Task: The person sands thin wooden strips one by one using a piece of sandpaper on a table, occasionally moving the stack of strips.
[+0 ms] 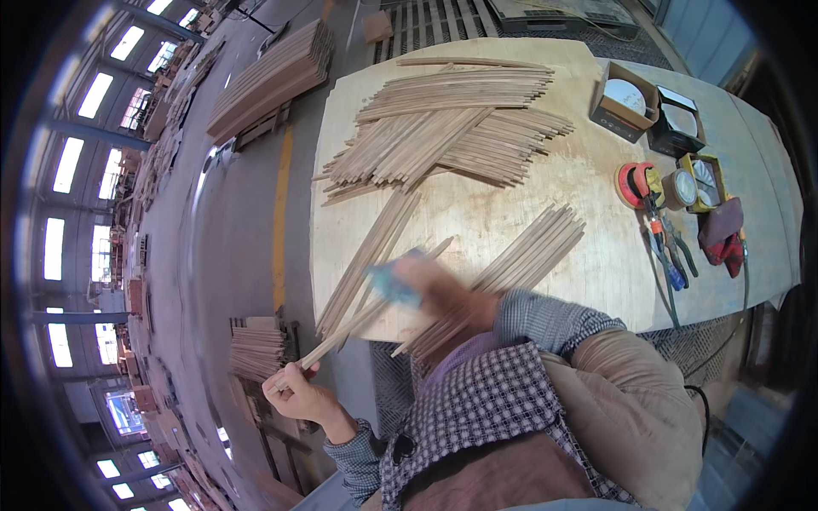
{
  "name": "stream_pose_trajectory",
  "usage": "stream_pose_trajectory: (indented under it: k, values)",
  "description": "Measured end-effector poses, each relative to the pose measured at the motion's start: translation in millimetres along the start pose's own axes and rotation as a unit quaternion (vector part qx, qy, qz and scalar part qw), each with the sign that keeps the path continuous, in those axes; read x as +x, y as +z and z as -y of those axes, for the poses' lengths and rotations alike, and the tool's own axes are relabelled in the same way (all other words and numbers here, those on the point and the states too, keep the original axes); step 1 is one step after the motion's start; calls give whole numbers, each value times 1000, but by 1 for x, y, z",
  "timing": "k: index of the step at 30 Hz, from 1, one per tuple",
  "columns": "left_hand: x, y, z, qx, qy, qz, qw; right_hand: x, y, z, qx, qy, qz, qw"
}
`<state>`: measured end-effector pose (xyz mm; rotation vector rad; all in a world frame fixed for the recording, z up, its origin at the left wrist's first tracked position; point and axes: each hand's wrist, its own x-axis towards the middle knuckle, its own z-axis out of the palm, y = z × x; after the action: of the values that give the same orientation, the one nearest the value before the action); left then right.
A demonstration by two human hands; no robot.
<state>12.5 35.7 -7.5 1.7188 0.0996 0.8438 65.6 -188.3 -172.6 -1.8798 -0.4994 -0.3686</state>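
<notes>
My left hand [294, 392] grips the near end of a thin wooden strip [375, 302] that slants up across the edge of the plywood table [545, 196]. My right hand [443, 294], blurred by motion, presses a blue pad [394, 283] onto that strip. Beside the right hand lies a row of similar strips [528, 255], and another bundle of strips [371, 251] lies to the left of it. A large heap of strips [452, 128] covers the far part of the table.
At the right of the table lie pliers [669, 251], an orange tape roll [635, 183], a red cloth [722, 234] and open boxes [626, 102]. Stacked boards [273, 77] and another stack of strips [256, 349] stand on the floor to the left.
</notes>
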Motion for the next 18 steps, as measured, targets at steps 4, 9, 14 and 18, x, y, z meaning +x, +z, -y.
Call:
stream_pose_trajectory:
  k: [4, 9, 14, 18]
  values:
    - [-5, 6, -7, 1, -1, -9, 1000, 4, 13, 11, -7, 34, -4, 999]
    - [-12, 0, -11, -16, 19, 59, 998, -20, -29, -69, -220, 144, 75, 962]
    - [6, -12, -15, -98, 24, 203, 974, -16, -31, -77, -178, 166, 113, 963]
    - [6, -16, -6, -103, 33, 197, 974, -17, -27, -71, -159, 159, 55, 973]
